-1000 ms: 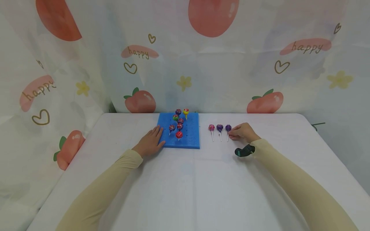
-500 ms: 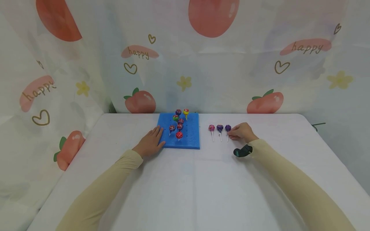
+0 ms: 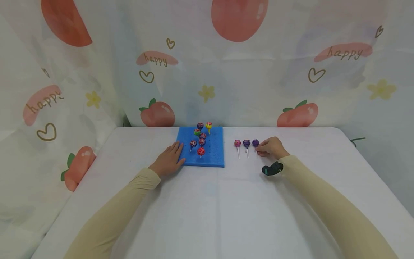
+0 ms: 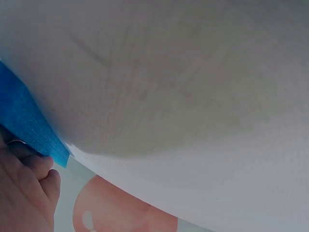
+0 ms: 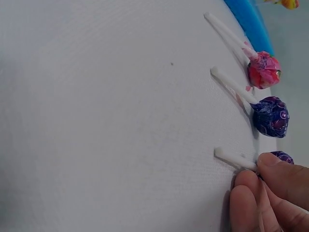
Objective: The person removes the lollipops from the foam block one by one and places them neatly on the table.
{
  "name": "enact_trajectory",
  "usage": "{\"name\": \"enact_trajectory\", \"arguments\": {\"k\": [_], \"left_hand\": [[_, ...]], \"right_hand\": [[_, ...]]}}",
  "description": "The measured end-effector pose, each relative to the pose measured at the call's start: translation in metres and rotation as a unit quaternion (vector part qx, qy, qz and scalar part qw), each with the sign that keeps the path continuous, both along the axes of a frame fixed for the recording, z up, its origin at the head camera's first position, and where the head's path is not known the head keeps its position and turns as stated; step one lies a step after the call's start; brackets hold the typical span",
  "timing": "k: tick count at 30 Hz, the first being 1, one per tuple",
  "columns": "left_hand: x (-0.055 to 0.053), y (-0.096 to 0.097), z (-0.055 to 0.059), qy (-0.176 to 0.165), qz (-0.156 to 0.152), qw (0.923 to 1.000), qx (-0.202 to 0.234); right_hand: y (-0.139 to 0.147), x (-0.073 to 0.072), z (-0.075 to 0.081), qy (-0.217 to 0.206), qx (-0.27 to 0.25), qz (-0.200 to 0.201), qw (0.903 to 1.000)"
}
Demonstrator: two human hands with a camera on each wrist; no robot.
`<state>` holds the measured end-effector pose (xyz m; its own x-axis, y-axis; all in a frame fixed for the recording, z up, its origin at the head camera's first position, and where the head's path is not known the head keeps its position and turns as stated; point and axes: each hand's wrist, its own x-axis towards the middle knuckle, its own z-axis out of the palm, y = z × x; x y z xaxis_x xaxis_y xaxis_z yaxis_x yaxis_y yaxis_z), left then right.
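My left hand (image 3: pixel 167 158) rests with extended fingers on the left edge of a blue foam board (image 3: pixel 214 153). Several wrapped lollipops stand upright in that board, among them a red one (image 3: pixel 201 151) at the front and a yellow one (image 3: pixel 208 125) at the back. To the right of the board, thumb and fingers of my right hand (image 3: pixel 272 147) pinch a purple lollipop (image 5: pixel 235 158) where its white stick meets the candy. The fingers hide part of its head in the right wrist view. Beside it lie a dark blue-purple lollipop (image 5: pixel 271 117) and a pink lollipop (image 5: pixel 264 70).
A white cloth covers the table (image 3: pixel 207 208), with the board and the lollipops near its far edge. Behind rises a printed curtain (image 3: pixel 252 82) with fruit and hearts. A dark strap-like device (image 3: pixel 272 169) sits at the right wrist.
My right forearm has shifted very slightly to the left, while its fingers stay at the purple lollipop. The left hand and the board keep their places.
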<state>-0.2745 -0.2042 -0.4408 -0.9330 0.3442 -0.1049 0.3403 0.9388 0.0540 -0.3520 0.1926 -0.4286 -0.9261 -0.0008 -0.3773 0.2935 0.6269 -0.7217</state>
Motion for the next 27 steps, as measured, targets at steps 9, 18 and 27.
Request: {"name": "enact_trajectory", "arguments": {"k": [9, 18, 27], "left_hand": [[0.0003, 0.0001, -0.0002, 0.0, 0.001, 1.0, -0.007], [0.0011, -0.0017, -0.0012, 0.006, -0.005, 0.9998, 0.02], [-0.0008, -0.0018, -0.0018, 0.006, -0.004, 1.0, 0.004]], "right_hand": [[0.0012, 0.0056, 0.0043, 0.003, -0.012, 0.013, 0.9998], [0.0033, 0.0003, -0.0014, -0.007, -0.009, 0.011, 0.9999], [0.0027, 0.0044, 0.0007, 0.007, -0.019, 0.022, 0.9996]]}}
